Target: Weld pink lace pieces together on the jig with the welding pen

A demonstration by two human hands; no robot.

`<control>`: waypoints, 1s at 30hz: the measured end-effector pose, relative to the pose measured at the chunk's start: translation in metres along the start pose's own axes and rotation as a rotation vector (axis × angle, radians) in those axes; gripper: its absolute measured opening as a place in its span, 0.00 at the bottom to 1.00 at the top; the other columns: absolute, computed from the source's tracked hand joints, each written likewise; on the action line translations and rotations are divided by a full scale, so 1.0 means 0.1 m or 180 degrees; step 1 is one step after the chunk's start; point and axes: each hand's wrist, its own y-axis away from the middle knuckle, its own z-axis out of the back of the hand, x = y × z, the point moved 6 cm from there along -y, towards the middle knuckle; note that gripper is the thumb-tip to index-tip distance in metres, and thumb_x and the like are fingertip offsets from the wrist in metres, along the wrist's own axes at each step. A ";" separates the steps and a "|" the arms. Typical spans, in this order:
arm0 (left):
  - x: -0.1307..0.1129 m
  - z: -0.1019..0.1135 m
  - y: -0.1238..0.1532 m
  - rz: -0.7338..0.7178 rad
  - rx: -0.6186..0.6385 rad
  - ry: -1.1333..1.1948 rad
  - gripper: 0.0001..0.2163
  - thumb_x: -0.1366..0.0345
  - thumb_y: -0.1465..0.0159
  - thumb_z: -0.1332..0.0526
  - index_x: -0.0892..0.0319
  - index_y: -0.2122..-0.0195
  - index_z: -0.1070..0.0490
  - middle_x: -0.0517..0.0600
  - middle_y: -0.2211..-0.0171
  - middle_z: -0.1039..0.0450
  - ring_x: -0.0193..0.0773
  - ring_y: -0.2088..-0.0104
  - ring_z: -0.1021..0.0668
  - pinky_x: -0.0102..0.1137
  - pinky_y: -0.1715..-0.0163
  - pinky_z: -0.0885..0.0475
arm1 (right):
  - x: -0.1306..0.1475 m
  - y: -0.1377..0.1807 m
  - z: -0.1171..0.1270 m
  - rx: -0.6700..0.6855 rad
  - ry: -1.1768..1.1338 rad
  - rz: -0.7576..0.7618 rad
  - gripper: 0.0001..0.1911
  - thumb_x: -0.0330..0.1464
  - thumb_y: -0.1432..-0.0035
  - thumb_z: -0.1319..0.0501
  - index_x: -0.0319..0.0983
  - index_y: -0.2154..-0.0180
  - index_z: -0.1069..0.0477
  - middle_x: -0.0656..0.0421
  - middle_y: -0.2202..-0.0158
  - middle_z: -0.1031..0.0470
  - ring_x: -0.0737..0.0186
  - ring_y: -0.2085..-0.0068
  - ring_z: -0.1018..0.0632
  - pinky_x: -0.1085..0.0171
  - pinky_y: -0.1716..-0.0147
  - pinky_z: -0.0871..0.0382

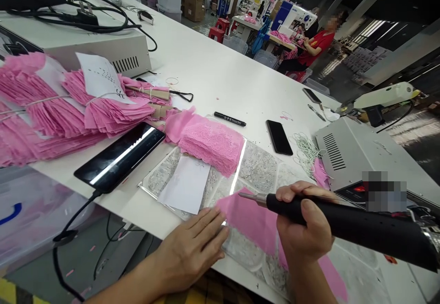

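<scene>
My left hand (192, 244) lies flat with its fingers stretched out, pressing the near edge of a pink fabric piece (254, 221) onto a glass plate (257, 162). My right hand (304, 230) is wrapped round a black handheld cutting tool (347, 224). The tool's metal tip (249, 197) rests at the upper edge of the pink piece. A stack of pink lace (209, 141) lies on the far part of the plate, with a white paper (185, 185) just in front of it.
Bundled pink pieces (68, 107) are piled at the left beside a black tablet (120, 155). A black marker (229, 119) and a phone (279, 137) lie further back. Grey machine boxes (347, 150) stand right and rear left. A person in red sits far off.
</scene>
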 end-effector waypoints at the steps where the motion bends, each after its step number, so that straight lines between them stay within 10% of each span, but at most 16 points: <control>1: 0.00 0.00 0.00 -0.0007 0.0010 0.0000 0.13 0.67 0.31 0.44 0.69 0.52 0.27 0.63 0.50 0.25 0.51 0.45 0.26 0.44 0.48 0.25 | -0.01 0.01 -0.01 0.0013 0.0002 0.0008 0.05 0.29 0.54 0.40 0.40 0.70 0.32 0.63 0.71 0.31 0.69 0.76 0.30 0.62 0.75 0.30; 30: -0.02 0.00 0.06 -0.0021 -0.0019 0.0035 0.12 0.67 0.33 0.42 0.71 0.52 0.29 0.64 0.52 0.24 0.49 0.46 0.25 0.42 0.46 0.26 | -0.02 0.12 -0.17 0.0362 -0.0168 -0.0163 0.05 0.28 0.53 0.41 0.39 0.69 0.32 0.63 0.71 0.31 0.69 0.76 0.30 0.63 0.75 0.30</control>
